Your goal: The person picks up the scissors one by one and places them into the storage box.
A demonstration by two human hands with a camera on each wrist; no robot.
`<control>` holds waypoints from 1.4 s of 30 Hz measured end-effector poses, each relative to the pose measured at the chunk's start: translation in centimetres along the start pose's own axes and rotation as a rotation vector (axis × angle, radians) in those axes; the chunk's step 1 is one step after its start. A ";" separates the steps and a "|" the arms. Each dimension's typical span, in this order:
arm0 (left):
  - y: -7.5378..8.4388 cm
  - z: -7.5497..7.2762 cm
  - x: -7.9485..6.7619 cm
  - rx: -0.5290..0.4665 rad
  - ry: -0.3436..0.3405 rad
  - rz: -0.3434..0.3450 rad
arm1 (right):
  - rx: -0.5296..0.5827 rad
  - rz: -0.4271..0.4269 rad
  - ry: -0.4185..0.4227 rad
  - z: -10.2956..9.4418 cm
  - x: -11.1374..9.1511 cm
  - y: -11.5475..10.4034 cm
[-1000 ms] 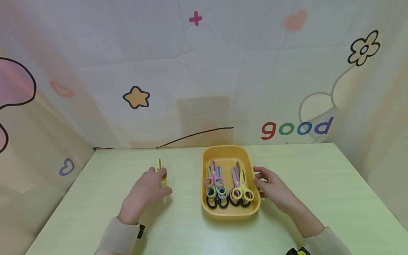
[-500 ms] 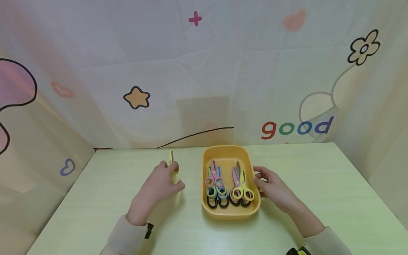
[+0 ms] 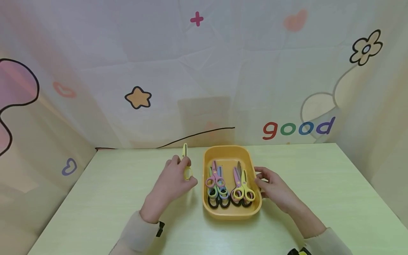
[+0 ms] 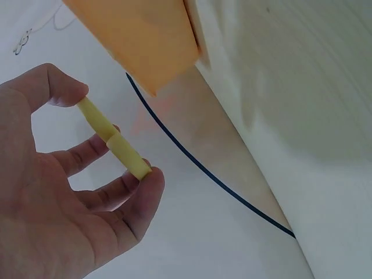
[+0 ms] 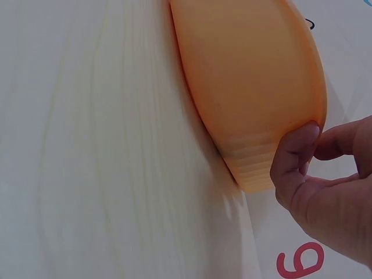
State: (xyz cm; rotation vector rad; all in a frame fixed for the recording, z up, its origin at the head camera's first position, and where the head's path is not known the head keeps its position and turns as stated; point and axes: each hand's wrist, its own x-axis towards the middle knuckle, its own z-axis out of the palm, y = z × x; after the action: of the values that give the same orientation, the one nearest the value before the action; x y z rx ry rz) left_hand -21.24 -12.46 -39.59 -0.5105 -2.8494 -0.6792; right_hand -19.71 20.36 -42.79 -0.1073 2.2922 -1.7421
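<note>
My left hand [image 3: 170, 180] grips a pair of yellow scissors [image 3: 188, 173] by the handles, blades pointing up and away, just left of the tray. In the left wrist view the yellow scissors [image 4: 128, 156] show edge-on between thumb and fingertips. My right hand [image 3: 274, 187] holds the right side of an orange-yellow plastic tray [image 3: 232, 214], its curled fingers at the rim and outer wall. Inside the tray lie two groups of scissors: pink scissors [image 3: 215, 177] over green and blue ones at left, and yellow-handled scissors [image 3: 244, 189] beside purple ones at right. Black handles show beneath both groups.
The tray stands on a pale wood-grain table [image 3: 95, 209], near its back edge. Behind it hangs a printed cloth [image 3: 159, 71] with a star, hearts and the word "good". The cloth also closes in the left and right sides.
My left hand has carried the yellow scissors to the right and slightly away from me, closer to the tray. My right hand and the tray stay in place.
</note>
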 end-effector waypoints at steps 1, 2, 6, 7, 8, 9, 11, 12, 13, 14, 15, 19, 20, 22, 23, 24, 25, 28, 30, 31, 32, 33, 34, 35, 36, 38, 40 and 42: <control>0.2 0.1 0.1 -0.001 0.009 0.002 | -0.001 0.000 -0.001 0.0 0.0 0.0; 0.4 0.2 0.1 -0.002 0.017 0.003 | -0.005 0.000 -0.001 0.0 0.0 0.0; 1.3 0.6 0.4 -0.004 0.027 0.012 | -0.011 0.000 -0.006 0.0 0.0 0.0; 1.6 0.7 0.4 -0.002 0.023 0.018 | -0.013 0.001 -0.006 0.0 0.0 0.0; 1.9 0.8 0.5 -0.002 0.016 0.024 | -0.015 0.001 -0.006 0.0 0.0 0.0; 2.1 0.9 0.5 0.001 0.009 0.030 | -0.015 0.000 -0.006 0.0 0.0 0.0; 2.8 1.0 0.6 0.000 -0.010 0.037 | -0.016 -0.001 -0.008 0.0 0.0 0.0; 3.1 1.2 0.7 0.001 -0.019 0.045 | -0.014 -0.002 -0.009 0.0 0.0 0.1; 3.4 1.3 0.7 0.004 -0.024 0.054 | -0.015 -0.002 -0.009 -0.1 0.0 0.1; 3.7 1.4 0.8 0.002 -0.026 0.064 | -0.014 -0.004 -0.010 -0.1 0.0 0.1; 4.0 1.6 0.9 0.005 -0.030 0.073 | -0.013 -0.005 -0.011 -0.1 0.0 0.1; 5.1 2.2 1.3 0.004 -0.037 0.117 | -0.008 -0.007 -0.012 -0.2 0.0 0.1; 5.4 2.4 1.4 0.001 -0.040 0.124 | -0.006 -0.008 -0.012 -0.2 0.0 0.2; 5.9 2.6 1.4 -0.003 -0.050 0.132 | -0.002 -0.008 -0.010 -0.1 0.0 0.2; 6.1 2.8 1.5 -0.006 -0.058 0.134 | 0.000 -0.009 -0.009 -0.1 0.0 0.2; 6.3 2.9 1.5 -0.004 -0.068 0.134 | 0.002 -0.011 -0.008 -0.1 0.0 0.2; 6.5 3.0 1.5 -0.001 -0.075 0.136 | 0.004 -0.012 -0.008 -0.1 0.0 0.2; 6.9 3.4 1.6 0.010 -0.107 0.135 | 0.005 -0.014 -0.006 -0.1 0.0 0.2; 7.1 3.5 1.7 0.018 -0.123 0.135 | 0.005 -0.015 -0.008 -0.1 0.0 0.1; 7.2 3.6 1.7 0.022 -0.128 0.138 | 0.003 -0.015 -0.009 0.0 0.0 0.1; 7.3 3.7 1.8 0.030 -0.134 0.138 | 0.001 -0.014 -0.008 0.0 0.0 0.1; 7.5 3.8 1.8 0.039 -0.140 0.138 | 0.000 -0.014 -0.009 0.0 0.0 0.1; 7.6 3.9 1.9 0.051 -0.146 0.138 | -0.001 -0.015 -0.009 0.0 0.0 0.1; 7.8 4.0 1.9 0.061 -0.152 0.134 | -0.001 -0.015 -0.010 0.0 -0.1 0.1; 8.0 4.1 2.0 0.077 -0.161 0.128 | 0.000 -0.016 -0.010 0.0 0.0 0.1; 8.4 4.4 2.1 0.117 -0.183 0.114 | -0.001 -0.014 -0.009 -0.1 0.0 0.0; 8.7 4.8 2.1 0.166 -0.208 0.104 | -0.001 -0.012 -0.009 -0.1 0.0 0.0; 8.9 5.1 2.2 0.220 -0.223 0.101 | -0.002 -0.010 -0.007 -0.1 0.0 0.0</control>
State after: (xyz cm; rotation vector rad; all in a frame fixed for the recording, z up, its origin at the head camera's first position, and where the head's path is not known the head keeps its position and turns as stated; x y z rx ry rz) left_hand -20.39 -1.96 -39.97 -0.7286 -3.0266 -0.3028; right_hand -19.75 20.47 -42.77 -0.1261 2.2928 -1.7411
